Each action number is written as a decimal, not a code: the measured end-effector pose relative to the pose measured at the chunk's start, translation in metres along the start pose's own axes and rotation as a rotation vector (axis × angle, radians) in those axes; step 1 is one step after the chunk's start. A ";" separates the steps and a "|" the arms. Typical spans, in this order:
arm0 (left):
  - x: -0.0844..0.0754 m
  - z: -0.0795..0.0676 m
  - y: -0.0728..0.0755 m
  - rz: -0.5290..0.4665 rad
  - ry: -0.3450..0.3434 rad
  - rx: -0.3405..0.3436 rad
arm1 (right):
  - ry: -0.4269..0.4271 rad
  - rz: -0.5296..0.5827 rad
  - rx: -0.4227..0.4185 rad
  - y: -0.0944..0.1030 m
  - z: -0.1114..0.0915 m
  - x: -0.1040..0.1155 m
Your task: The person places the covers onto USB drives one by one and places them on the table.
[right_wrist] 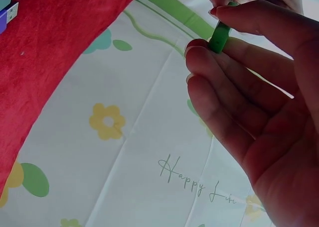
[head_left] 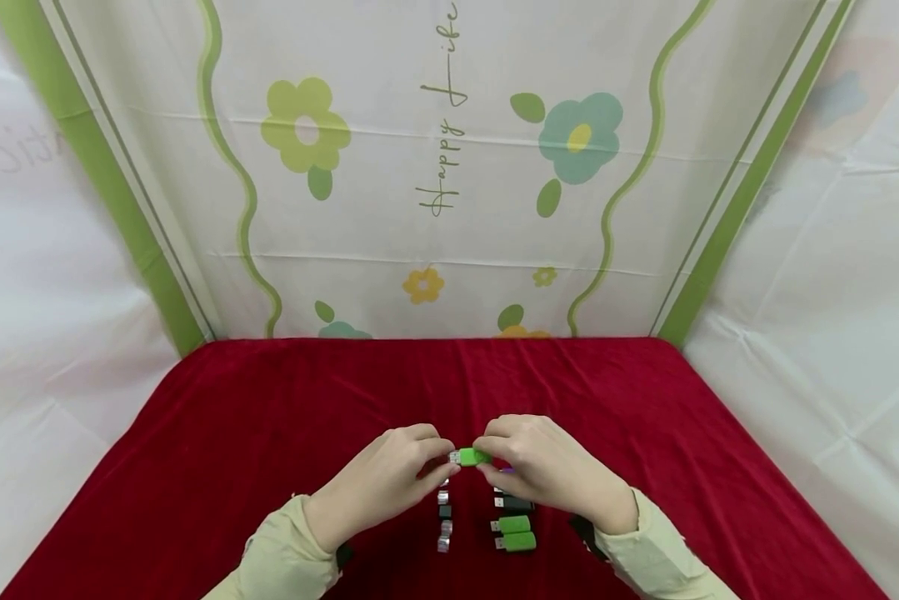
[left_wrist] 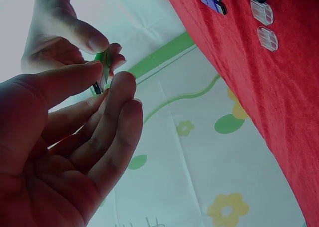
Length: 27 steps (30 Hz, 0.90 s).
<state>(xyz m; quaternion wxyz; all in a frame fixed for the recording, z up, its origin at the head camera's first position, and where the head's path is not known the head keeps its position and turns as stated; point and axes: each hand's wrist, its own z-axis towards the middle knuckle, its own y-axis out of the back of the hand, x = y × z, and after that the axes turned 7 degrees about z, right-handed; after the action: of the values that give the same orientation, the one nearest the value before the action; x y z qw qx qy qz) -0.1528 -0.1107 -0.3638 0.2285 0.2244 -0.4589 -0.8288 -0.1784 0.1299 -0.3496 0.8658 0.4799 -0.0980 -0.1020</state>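
Between both hands, a bright green USB flash drive is held level above the red cloth, its plug end pointing left. My right hand pinches its green body between thumb and fingers. With thumb and fingertip, my left hand pinches the plug end; whether a clear cap sits over it cannot be told. In the right wrist view the green body shows against the right fingers. Below the hands, a column of small clear caps with a dark cap lies on the left.
To the right of the caps lie uncapped drives: a black one, a green one and another green one. A purple drive is partly hidden by the right hand in the head view. Red cloth covers the table; white printed curtains surround it.
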 end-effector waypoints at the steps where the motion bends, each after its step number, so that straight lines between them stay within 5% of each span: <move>1: 0.000 0.000 0.000 -0.005 0.003 0.003 | -0.004 0.001 0.003 0.000 0.000 0.000; 13: 0.004 -0.001 -0.003 -0.033 0.056 0.051 | -0.029 0.003 0.032 -0.003 -0.001 -0.001; 27: 0.006 -0.002 0.008 0.115 0.164 0.124 | -0.102 -0.023 0.105 -0.003 -0.004 -0.011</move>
<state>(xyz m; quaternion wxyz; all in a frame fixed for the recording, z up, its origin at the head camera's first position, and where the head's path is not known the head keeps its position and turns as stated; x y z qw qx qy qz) -0.1548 -0.1188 -0.3590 0.2980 0.2785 -0.5011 -0.7633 -0.1886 0.1344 -0.3555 0.8320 0.5201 -0.1416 -0.1311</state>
